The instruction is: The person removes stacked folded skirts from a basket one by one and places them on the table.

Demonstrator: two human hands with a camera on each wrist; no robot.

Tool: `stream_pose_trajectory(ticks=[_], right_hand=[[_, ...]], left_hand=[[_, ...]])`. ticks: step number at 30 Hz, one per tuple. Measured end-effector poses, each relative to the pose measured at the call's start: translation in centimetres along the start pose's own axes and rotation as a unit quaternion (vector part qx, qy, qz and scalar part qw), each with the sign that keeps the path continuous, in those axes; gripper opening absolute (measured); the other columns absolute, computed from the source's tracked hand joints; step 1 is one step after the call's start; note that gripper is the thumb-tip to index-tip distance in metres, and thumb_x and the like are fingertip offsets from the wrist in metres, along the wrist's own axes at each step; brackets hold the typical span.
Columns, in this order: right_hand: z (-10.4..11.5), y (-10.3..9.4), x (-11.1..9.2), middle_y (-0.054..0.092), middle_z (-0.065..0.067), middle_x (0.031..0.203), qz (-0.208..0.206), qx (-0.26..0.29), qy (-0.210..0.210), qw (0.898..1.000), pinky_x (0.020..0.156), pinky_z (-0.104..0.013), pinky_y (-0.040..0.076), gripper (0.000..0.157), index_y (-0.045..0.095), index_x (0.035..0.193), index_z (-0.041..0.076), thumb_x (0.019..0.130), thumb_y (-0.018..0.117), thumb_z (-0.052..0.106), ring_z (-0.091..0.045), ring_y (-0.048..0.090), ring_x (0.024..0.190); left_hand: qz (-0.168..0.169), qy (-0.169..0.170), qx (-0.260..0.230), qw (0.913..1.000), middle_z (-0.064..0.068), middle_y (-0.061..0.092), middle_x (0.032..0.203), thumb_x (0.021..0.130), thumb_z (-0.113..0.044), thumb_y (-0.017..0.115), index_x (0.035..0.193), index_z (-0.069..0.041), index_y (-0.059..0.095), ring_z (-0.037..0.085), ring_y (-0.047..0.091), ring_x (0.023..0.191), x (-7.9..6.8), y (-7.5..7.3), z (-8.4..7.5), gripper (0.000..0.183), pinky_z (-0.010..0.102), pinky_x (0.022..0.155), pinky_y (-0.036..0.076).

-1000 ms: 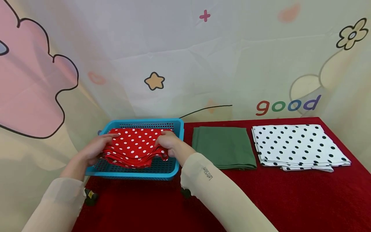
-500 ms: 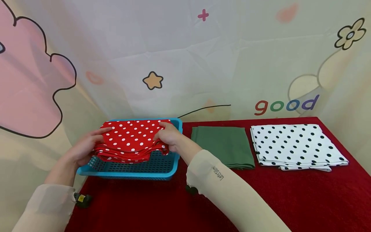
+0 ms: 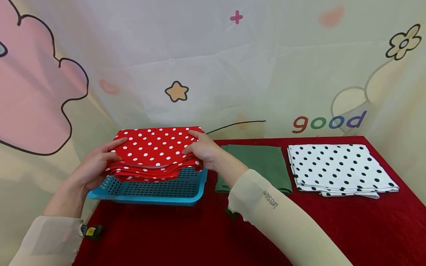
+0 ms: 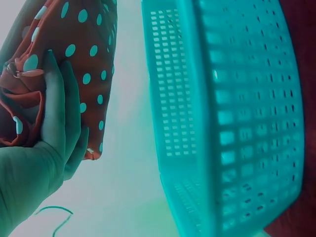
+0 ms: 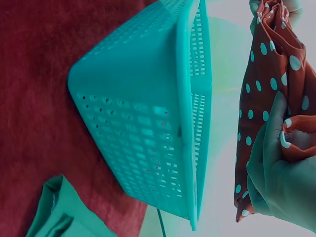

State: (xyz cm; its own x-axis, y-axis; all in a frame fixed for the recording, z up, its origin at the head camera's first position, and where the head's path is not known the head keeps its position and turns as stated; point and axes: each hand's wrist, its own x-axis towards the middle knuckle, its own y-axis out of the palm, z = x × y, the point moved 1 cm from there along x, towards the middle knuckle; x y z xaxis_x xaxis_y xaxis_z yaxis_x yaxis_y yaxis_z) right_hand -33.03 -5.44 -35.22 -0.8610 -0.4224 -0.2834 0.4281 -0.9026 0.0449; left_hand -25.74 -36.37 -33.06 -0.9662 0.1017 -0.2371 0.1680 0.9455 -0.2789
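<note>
Both hands hold a folded red cloth with white polka dots (image 3: 156, 146) by its two sides. The left hand (image 3: 96, 162) grips its left end, thumb on top and the other fingers beneath, as the left wrist view shows along the underside (image 4: 86, 79). At the opposite end the right hand (image 3: 206, 149) grips it in the same way, with fingers under the folds in the right wrist view. Below the cloth stands a blue plastic basket (image 3: 146, 200) with perforated walls; both wrist views show the cloth above its rim.
Right of the basket lies a folded green cloth (image 3: 261, 162), partly behind the right forearm. Farther right is a folded white cloth with black dots (image 3: 339, 166). All rest on a red-covered table (image 3: 159, 232). A printed curtain (image 3: 213, 74) hangs behind.
The hands have raised the red polka-dot cloth from inside the basket to above its rim. More of the basket's floor shows now. The green and white cloths have not moved.
</note>
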Motion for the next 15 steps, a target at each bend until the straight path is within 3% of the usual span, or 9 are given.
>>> stream_pose_trajectory(ticks=[8,15], right_hand=[[0.9,-1.3,-1.7,0.035,-0.01,0.159,0.002,0.002,-0.013,1.0,0.096,-0.044,0.06,0.08,0.03,0.163,0.024,0.095,0.069,0.008,-0.029,0.04,0.145],[1.5,-3.1,-3.6,0.036,-0.008,0.159,-0.003,0.014,-0.019,1.0,0.096,-0.045,0.06,0.081,0.031,0.163,0.028,0.095,0.069,0.009,-0.029,0.042,0.144]], left_hand=[[-0.001,0.013,-0.029,0.9995,0.017,0.003,0.171,0.11,-0.019,0.043,0.167,-0.031,0.016,0.017,0.04,0.129,-0.6,1.3,-1.3,0.065,0.027,0.086,0.062],[-0.001,0.026,-0.052,0.9983,0.014,0.005,0.172,0.109,-0.017,0.045,0.166,-0.034,0.021,0.022,0.031,0.138,-1.3,3.3,-2.8,0.065,0.028,0.089,0.061]])
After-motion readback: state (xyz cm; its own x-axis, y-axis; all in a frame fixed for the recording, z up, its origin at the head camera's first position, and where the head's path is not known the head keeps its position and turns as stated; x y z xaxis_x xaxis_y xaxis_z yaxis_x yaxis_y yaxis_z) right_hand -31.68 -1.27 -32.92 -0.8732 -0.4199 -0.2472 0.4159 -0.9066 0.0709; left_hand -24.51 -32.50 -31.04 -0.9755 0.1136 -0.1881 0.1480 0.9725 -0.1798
